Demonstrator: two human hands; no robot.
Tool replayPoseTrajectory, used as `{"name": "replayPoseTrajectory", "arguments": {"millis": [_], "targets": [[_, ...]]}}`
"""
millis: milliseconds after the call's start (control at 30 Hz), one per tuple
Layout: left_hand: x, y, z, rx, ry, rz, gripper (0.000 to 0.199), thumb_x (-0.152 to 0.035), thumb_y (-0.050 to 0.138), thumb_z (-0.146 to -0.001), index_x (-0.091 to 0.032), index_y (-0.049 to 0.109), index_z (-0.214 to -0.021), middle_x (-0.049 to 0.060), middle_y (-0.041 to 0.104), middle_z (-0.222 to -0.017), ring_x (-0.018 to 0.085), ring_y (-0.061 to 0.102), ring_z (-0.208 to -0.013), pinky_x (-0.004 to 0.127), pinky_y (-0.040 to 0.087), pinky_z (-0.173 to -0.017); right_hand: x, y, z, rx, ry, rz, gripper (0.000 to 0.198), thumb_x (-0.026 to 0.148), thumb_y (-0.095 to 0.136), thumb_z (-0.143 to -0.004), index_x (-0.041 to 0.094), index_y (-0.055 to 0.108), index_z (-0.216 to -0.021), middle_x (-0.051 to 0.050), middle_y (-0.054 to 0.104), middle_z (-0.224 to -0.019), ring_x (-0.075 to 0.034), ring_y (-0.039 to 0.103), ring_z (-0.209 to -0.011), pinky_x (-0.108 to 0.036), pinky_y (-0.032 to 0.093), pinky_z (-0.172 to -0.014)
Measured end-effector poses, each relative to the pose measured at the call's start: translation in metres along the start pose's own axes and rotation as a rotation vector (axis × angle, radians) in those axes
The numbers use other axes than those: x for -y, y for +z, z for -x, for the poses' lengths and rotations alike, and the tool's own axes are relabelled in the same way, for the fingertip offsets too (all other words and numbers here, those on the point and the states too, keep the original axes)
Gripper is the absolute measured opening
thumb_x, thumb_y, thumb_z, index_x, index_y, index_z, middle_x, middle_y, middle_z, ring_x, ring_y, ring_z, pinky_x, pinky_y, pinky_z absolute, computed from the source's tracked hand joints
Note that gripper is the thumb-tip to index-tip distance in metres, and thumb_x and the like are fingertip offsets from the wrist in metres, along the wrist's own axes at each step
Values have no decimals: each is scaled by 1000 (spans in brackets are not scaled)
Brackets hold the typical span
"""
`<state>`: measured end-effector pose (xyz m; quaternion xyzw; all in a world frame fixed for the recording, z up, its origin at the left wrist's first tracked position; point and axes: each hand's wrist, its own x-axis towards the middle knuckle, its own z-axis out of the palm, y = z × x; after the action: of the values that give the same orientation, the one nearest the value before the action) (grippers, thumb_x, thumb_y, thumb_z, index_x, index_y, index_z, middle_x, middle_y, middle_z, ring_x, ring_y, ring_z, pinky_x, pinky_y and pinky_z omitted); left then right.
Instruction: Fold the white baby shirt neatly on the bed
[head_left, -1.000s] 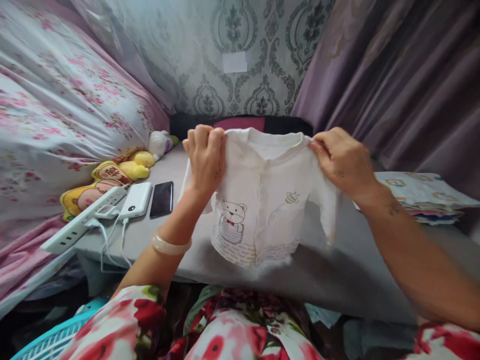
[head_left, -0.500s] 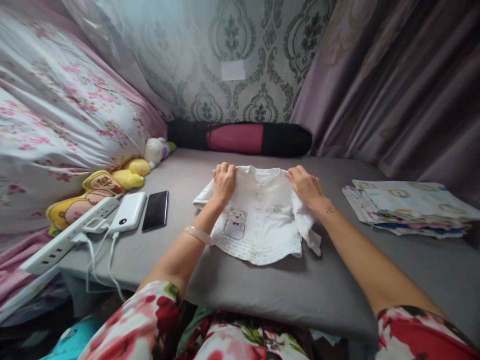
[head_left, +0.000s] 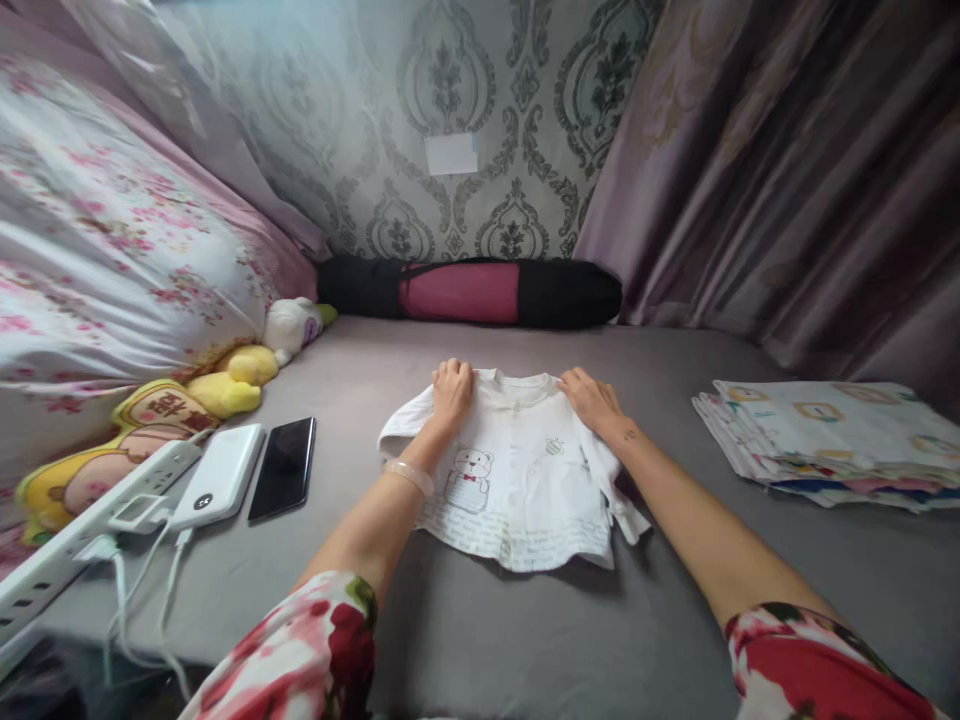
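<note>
A small white baby shirt (head_left: 517, 480) with a bear print and a little bee lies face up on the grey bed sheet (head_left: 525, 640). My left hand (head_left: 452, 392) rests on its left shoulder, fingers curled over the fabric. My right hand (head_left: 592, 398) presses on its right shoulder near the collar. One sleeve spreads to the left; the other is bunched at the right, below my right wrist. A pale bangle (head_left: 409, 475) sits on my left wrist.
A black phone (head_left: 283, 481), a white power bank (head_left: 219, 488) and a white power strip (head_left: 82, 535) with cables lie at the left, beside yellow plush toys (head_left: 225, 380). A stack of folded printed cloths (head_left: 832, 440) sits at the right. A black-and-pink bolster (head_left: 469, 292) lies along the wall.
The shirt went from held up in the air by its shoulders to lying flat on the sheet. Both hands moved down and forward with it and stay on the shoulders.
</note>
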<state>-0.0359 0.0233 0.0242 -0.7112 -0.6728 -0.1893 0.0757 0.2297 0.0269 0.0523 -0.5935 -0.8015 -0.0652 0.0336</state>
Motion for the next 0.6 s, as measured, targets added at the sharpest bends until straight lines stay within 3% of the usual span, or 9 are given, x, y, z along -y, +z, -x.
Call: {"name": "replayPoseTrajectory", "arguments": {"millis": [433,600], "targets": [[2,31,-29,61,-40,-27,32,-31,31,-100,-17,58,-106,15,57,-113,29,50,-107,40,33,-89,-12,21,-37,101,34,-46,34,36,27,-103,21,56,-114,-10,61,-118,-23,64,-97,-33,41,-78],[3,34,-37,228,-65,50,27,-28,38,-96,-16,60,-108,15,62,-114,28,54,-109,41,33,-90,-16,29,-40,148,37,-177,31,33,33,-102,22,57,-118,-10,60,-122,-23,60,-107,-33,41,-84]]}}
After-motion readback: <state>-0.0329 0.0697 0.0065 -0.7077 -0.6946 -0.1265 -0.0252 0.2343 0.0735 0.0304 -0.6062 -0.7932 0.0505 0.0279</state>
